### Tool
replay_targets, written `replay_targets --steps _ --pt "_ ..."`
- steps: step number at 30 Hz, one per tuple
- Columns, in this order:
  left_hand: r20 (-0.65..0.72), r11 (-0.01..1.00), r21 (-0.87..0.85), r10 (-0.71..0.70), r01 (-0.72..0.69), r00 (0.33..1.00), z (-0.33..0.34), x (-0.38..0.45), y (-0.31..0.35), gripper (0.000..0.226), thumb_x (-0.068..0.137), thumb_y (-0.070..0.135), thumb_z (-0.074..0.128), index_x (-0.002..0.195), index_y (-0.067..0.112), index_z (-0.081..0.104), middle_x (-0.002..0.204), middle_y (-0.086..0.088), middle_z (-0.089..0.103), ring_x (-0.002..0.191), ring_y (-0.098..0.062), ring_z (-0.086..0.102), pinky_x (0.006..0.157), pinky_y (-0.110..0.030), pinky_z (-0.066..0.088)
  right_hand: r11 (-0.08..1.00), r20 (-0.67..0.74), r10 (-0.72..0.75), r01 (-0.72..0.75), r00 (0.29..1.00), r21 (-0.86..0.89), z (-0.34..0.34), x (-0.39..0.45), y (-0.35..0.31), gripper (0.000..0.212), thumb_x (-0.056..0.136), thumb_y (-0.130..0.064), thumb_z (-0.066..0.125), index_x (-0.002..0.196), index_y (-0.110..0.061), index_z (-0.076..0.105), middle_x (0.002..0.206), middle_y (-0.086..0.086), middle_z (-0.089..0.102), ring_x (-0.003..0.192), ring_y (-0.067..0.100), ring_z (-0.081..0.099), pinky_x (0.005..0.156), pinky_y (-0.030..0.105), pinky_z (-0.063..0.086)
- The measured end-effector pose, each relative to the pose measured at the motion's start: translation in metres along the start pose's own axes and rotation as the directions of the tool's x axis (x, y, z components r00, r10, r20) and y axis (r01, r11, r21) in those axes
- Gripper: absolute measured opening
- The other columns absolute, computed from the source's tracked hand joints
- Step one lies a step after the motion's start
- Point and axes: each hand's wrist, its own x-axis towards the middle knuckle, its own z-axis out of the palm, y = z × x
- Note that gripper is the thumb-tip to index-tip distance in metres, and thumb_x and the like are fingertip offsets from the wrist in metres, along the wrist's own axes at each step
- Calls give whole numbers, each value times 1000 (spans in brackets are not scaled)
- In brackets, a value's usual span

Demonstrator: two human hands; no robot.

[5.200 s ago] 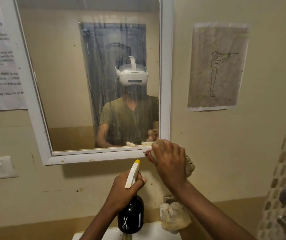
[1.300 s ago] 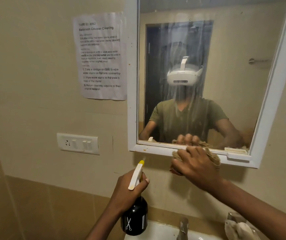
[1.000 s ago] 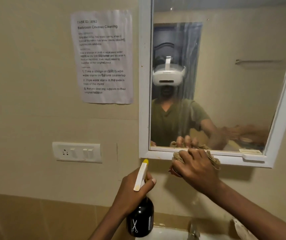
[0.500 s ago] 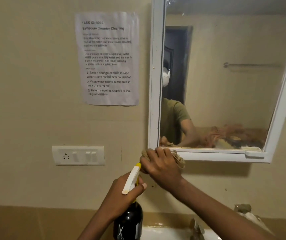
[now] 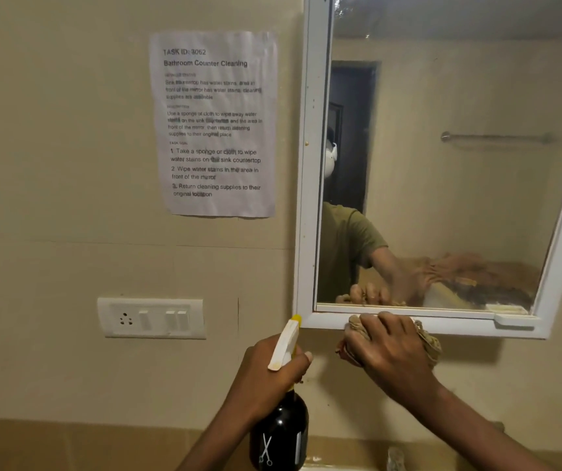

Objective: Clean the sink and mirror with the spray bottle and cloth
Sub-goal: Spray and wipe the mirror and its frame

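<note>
A white-framed mirror (image 5: 442,164) hangs on the beige wall at upper right. My right hand (image 5: 388,351) presses a bunched tan cloth (image 5: 427,341) against the bottom edge of the mirror frame, near its left corner. My left hand (image 5: 269,368) grips the neck of a black spray bottle (image 5: 279,436) with a white trigger and yellow nozzle, held upright just left of the cloth and below the frame corner. Only a sliver of the white sink (image 5: 313,465) shows at the bottom edge.
A printed instruction sheet (image 5: 216,124) is taped to the wall left of the mirror. A white switch and socket plate (image 5: 152,317) sits below it. The top of a tap (image 5: 395,457) pokes in at the bottom. A small white ledge (image 5: 514,322) sticks out on the frame's lower right.
My right hand has wiped the cloth leftward along the mirror's bottom frame, from the right corner to near the left corner. The view has shifted left. The bottle stays in my left hand.
</note>
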Motion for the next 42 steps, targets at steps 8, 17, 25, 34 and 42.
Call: replay_targets --steps 8,17,25,34,42 --pt "-92 1000 9 24 -24 995 -3 3 5 25 75 40 60 72 15 62 66 -4 67 57 -13 61 57 -25 48 998 77 31 -35 997 48 0 -3 -16 35 71 -28 82 96 -15 60 94 13 64 80 32 58 67 42 47" --pt "-29 999 5 41 -41 999 -10 4 13 20 70 43 66 77 24 63 68 9 64 61 -1 58 58 -10 43 987 205 36 -67 978 148 7 -1 -27 60 49 -41 92 95 -20 60 94 9 68 79 30 64 68 43 54" --pt "-89 1000 -18 -19 18 996 -19 11 26 70 63 51 58 121 13 58 106 -9 65 83 -13 58 69 -12 40 976 89 83 -99 993 192 8 28 -58 57 54 -44 88 98 -20 61 88 5 71 78 26 67 68 40 55" --pt "-56 996 -14 85 -86 995 -42 13 44 31 71 45 59 80 16 63 70 -1 61 61 -6 51 54 -12 40 947 83 265 -275 961 166 -3 50 -72 53 52 -36 89 97 -19 66 87 7 71 76 27 65 66 39 54" --pt "43 997 12 70 -71 997 -46 22 54 27 69 42 59 69 16 64 74 -10 70 65 -18 63 56 -13 44 901 40 388 -388 921 191 -11 73 -62 37 60 -17 84 93 -20 67 91 7 67 78 29 60 66 38 48"
